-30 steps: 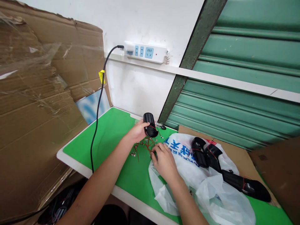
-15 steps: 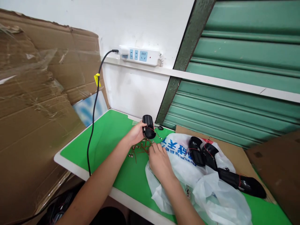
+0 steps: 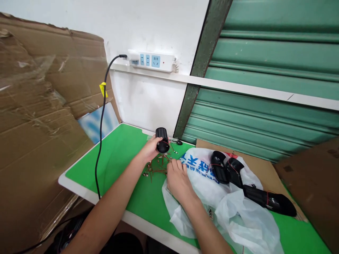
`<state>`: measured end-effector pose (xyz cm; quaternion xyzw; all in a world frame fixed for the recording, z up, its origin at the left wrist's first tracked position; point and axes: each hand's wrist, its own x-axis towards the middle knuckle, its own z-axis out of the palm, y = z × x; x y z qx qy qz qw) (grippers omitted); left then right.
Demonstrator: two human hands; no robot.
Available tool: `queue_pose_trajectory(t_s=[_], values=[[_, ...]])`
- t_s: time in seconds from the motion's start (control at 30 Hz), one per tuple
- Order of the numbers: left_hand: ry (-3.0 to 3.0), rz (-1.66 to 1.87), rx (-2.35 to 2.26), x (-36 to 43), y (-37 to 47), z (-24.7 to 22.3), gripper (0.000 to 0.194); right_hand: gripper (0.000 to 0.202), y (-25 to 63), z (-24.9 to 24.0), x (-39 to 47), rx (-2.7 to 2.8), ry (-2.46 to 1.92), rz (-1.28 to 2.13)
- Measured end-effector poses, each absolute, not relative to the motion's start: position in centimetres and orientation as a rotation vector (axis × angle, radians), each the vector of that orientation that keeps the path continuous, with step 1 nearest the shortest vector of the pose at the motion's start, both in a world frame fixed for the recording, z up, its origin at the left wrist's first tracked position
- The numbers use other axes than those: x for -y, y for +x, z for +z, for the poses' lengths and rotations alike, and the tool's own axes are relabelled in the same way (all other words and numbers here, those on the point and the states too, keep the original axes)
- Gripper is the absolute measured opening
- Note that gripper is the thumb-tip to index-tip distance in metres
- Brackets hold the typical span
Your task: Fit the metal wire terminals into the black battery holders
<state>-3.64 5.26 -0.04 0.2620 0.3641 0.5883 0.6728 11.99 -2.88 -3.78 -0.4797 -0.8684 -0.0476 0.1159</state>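
My left hand [image 3: 151, 149] grips a black plastic housing [image 3: 162, 134] with a thin red wire, held above the green table top. Below it lie small metal parts with reddish-brown wires [image 3: 151, 170]. My right hand [image 3: 178, 176] is at the right side of these parts, fingers bent down and together; what its fingertips hold, if anything, is hidden. Beside it a white plastic bag [image 3: 201, 180] with blue print is spread out. Several more black housings [image 3: 220, 167] with red wires rest on the bag and to its right.
A black cable [image 3: 102, 123] hangs from a white power strip [image 3: 159, 61] down across the table's left part. Large cardboard [image 3: 47, 98] stands at the left, a brown box [image 3: 312, 176] at the right. A small black object [image 3: 179, 142] lies by the back edge.
The view has shifted slightly. The housing in my left hand has tilted a little, and its red wire hangs differently. My right hand stays low by the wired parts.
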Motion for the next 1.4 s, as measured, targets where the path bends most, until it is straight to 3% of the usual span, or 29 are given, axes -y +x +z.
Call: queue_pose_trajectory(t_s=[0.73,1.03,1.4], values=[[0.622,1.364,-0.815,-5.4,-3.5,-0.5,0.024,0.019,13.1,-1.6,2.1,1.716,-1.028,0.537],[0.813,0.783,-0.532,-2.6,-1.6,0.4,0.029,0.034,17.8,-1.2,-1.2,0.931,-0.952,1.025],[0.765,0.651,-0.509,-1.7,0.6,-0.4,0.029,0.031,17.9,-0.8,-1.0,0.857,-0.927,1.194]])
